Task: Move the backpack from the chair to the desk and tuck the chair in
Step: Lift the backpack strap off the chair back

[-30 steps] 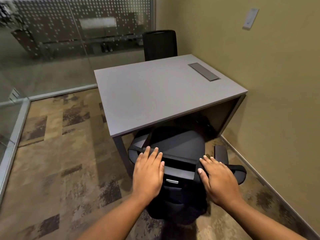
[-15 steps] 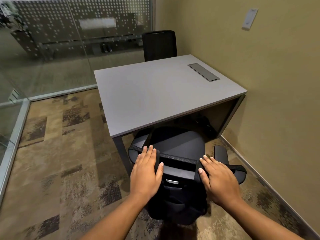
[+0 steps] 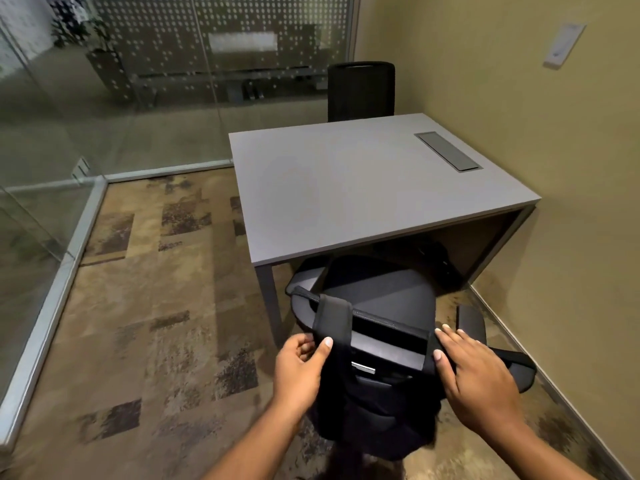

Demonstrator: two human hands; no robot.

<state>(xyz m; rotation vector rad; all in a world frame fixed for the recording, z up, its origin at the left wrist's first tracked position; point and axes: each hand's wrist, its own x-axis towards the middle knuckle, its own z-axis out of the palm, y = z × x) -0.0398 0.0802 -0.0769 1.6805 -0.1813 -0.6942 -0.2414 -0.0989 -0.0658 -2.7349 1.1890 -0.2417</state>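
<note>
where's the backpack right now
In the head view the backpack hangs low and centre on the back of the near chair, straps over its top, between the left hand and right hand, not on the desk.

We see a dim, evenly lit room with soft shadow pooling under the desk [image 3: 363, 188], just beyond the fingers [image 3: 325, 344]. Wide-angle bending warps the edges; the hands look slightly blurred, perhaps from motion.
</note>
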